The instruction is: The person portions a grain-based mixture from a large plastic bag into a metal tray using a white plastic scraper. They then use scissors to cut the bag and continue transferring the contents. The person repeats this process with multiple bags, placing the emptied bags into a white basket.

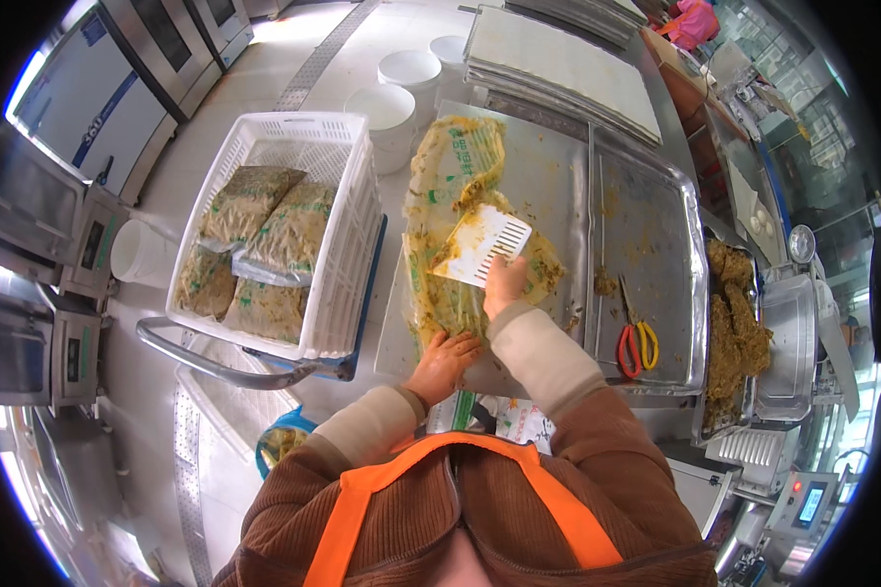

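My right hand (506, 285) grips a white plastic scraper (479, 243) with a slotted handle end. Its blade lies against an opened, flattened plastic bag (451, 172) smeared with yellow-brown paste. Fingers spread, my left hand (446, 365) presses on the near end of the bag. The bag rests on a metal work surface (547, 172) with scattered bits of paste. To the right, a metal tray (650, 242) holds scissors (635, 341) with red and yellow handles and a small lump of paste (606, 281).
At left, a white plastic crate (345, 242) holds several filled bags (272, 235). White buckets (382, 117) stand beyond it. Brown paste (734, 334) is heaped in another tray at far right. Stacked trays (558, 66) lie at the back; a blue bag (283, 436) sits below.
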Demonstrator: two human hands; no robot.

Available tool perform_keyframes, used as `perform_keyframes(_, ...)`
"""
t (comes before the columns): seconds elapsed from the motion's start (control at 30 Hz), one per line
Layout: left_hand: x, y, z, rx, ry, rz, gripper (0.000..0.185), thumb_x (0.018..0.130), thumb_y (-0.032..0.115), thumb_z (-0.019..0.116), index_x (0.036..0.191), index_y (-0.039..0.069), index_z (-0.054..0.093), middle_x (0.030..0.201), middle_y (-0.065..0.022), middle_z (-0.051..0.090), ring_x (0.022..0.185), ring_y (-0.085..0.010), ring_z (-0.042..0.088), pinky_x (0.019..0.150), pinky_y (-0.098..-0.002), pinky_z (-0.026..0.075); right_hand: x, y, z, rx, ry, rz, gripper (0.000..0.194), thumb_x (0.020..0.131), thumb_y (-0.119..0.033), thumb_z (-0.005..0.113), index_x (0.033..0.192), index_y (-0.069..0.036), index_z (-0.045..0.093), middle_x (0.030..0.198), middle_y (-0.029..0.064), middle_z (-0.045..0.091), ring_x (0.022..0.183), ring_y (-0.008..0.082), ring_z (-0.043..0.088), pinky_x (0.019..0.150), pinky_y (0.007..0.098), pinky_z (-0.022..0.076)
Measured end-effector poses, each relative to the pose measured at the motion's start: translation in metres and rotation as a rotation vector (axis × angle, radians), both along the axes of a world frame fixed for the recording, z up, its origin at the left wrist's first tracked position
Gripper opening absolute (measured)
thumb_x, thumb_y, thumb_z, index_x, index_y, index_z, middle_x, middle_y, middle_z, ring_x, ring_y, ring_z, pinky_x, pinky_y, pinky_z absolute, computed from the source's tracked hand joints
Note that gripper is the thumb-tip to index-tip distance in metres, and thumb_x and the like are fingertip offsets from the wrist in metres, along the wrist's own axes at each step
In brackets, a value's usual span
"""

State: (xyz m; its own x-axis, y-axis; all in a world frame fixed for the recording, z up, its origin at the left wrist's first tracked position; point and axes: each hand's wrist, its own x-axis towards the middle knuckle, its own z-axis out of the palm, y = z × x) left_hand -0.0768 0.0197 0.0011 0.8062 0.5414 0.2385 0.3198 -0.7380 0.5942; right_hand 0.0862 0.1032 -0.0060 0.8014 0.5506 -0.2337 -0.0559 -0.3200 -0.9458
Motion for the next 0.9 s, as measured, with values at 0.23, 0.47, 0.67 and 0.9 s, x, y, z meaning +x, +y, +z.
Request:
perform_keyframes(0.23, -0.003, 0.000, -0.007, -0.075, 0.044, -0.097, 0.038, 0.059, 0.004, 0.056, 0.096, 0.004, 0.059, 0.107, -0.0104, 0.057, 0.110, -0.0260, 0.049, 0.099, -0.0449, 0.029, -0.046, 0.062, 0.019, -0.098, 0.135, -0.278, 0.029, 0.082, -0.007, 0.042, 0.107, 0.007, 0.043, 0.107, 0.0260, 0.054, 0.093, 0.0356, 0.059, 0.074, 0.0396, 0.0508)
perform_keyframes(0.47, -0.003, -0.007, -0.006, -0.126, -0.073, 0.012, 0.033, 0.058, 0.007, 0.059, 0.091, 0.004, 0.059, 0.096, -0.0127, 0.060, 0.098, -0.0263, 0.054, 0.097, -0.0412, 0.032, -0.067, 0.117, 0.050, -0.011, 0.367, -0.446, 0.038, 0.081, -0.003, 0.038, 0.117, 0.006, 0.037, 0.119, 0.0249, 0.049, 0.101, 0.0338, 0.057, 0.081, 0.0367, 0.0515)
perform_keyframes(0.67, -0.005, 0.004, 0.000, -0.064, -0.148, -0.099, 0.021, 0.065, 0.005, 0.055, 0.086, 0.004, 0.059, 0.096, -0.0117, 0.057, 0.091, -0.0295, 0.053, 0.090, -0.0450, 0.035, -0.016, 0.110, 0.028, 0.333, 0.320, -0.485, 0.035, 0.082, -0.009, 0.043, 0.115, 0.005, 0.041, 0.112, 0.0213, 0.052, 0.088, 0.0272, 0.060, 0.066, 0.0338, 0.0513)
perform_keyframes(0.9, 0.008, 0.029, 0.033, 0.287, -0.010, 0.270, 0.043, 0.067, 0.012, 0.060, 0.109, 0.006, 0.055, 0.118, -0.0121, 0.047, 0.107, -0.0317, 0.044, 0.082, -0.0472, 0.036, 0.058, 0.019, 0.038, 0.338, 0.371, -0.282, 0.027, 0.083, -0.010, 0.048, 0.108, 0.000, 0.043, 0.099, 0.0143, 0.056, 0.073, 0.0234, 0.060, 0.052, 0.0320, 0.0467)
